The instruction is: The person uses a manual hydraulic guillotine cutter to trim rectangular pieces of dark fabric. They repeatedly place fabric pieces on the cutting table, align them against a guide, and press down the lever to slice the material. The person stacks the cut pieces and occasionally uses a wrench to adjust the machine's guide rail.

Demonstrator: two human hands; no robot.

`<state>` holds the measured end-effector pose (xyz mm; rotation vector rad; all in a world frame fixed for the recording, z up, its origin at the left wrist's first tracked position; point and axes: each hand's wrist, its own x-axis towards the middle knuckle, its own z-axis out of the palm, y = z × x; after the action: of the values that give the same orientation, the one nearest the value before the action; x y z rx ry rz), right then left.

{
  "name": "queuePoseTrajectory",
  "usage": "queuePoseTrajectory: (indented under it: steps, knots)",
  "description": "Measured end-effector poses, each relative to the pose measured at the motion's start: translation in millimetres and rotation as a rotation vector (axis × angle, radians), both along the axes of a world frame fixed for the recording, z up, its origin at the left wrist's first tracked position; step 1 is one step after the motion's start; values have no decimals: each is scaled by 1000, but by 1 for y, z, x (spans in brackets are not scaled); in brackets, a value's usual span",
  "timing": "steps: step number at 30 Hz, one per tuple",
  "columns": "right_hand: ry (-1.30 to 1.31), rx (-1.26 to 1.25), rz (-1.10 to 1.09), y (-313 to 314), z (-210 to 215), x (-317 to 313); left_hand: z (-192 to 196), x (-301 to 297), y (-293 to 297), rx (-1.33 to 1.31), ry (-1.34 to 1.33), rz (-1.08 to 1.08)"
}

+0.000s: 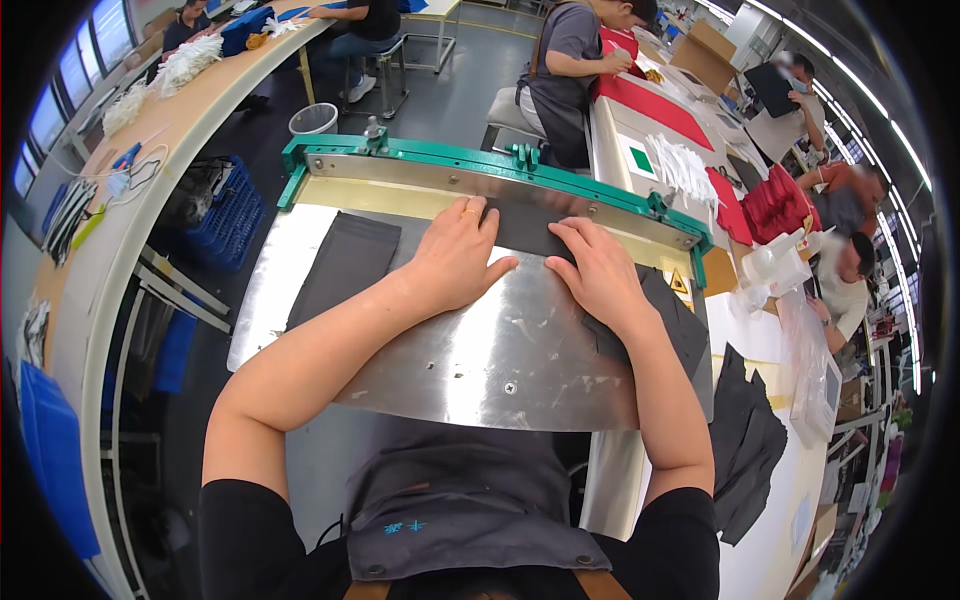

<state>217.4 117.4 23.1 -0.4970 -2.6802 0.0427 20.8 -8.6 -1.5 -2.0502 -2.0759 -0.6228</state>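
We rest an unclenched grip, left hand [455,255] and right hand [602,272], on either end of the black fabric strip [522,226] between them, seemingly to steady it near the green bar [440,153] beyond; folded black cloth [348,262] lies left.

Black short sleeves [252,535] leave both forearms [335,360] bare. A dark grey apron [470,480] has brown straps [600,584], dark round snaps [376,570] and a small, bright-blue marking [404,527] on its front. A thin ring [469,212] circles one finger of the left grip [455,252].
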Motion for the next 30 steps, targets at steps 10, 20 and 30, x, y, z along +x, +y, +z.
queuePoseTrajectory:
  steps: [10, 20, 30]
  knots:
    - [1, 57, 1, 2, 4, -11, 62, -20, -8, 32, -576, 11]
    - [-53, 138, -242, -44, 59, 109, 76, -38, -25, -250, 84, 266]
    - [-70, -5, -171, -59, 21, 135, 57, -43, -66, -489, 121, 309]
